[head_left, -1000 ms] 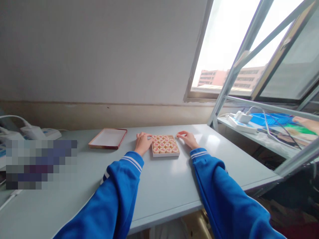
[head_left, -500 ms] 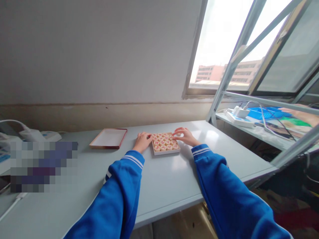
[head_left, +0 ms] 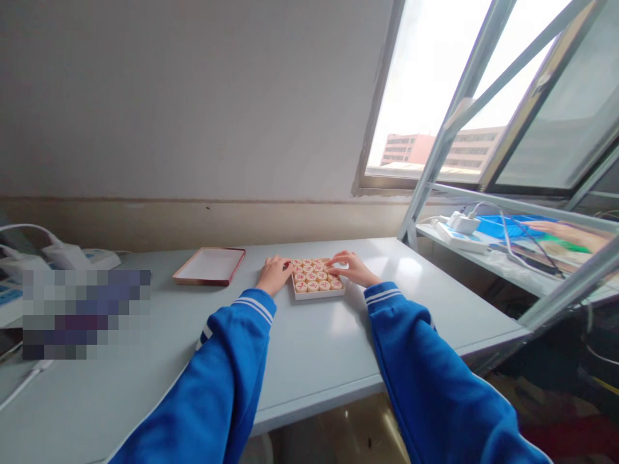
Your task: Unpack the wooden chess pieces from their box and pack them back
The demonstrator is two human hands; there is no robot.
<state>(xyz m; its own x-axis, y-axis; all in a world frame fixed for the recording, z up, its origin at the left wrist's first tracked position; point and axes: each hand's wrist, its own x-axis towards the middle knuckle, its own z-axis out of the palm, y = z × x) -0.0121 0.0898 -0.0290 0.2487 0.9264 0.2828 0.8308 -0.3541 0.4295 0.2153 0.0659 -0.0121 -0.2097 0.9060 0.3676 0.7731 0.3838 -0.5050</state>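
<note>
Round wooden Chinese chess pieces [head_left: 311, 277] with red characters fill a shallow white-walled box [head_left: 319, 296] in rows. My left hand [head_left: 275, 273] rests against the box's left side, its thumb and fingers curled at the edge. My right hand [head_left: 353, 267] reaches over the right edge with thumb and forefinger bent and slightly apart, their tips at the pieces along that side. Whether those tips press on a piece is too small to tell. To the left, the box lid [head_left: 210, 267] lies with its white inside up and a dark red rim.
The grey desk [head_left: 324, 341] ends at a front edge below my forearms. At left are white plugs and power strips [head_left: 65, 251] beside a blurred-out patch. Right of a metal frame [head_left: 430, 167], another person's hand [head_left: 565, 232] is near a blue tray [head_left: 498, 225].
My right hand has moved slightly left, so its fingertips now reach over the pieces at the right side. My left hand stays at the box's left edge. The view has shifted a little.
</note>
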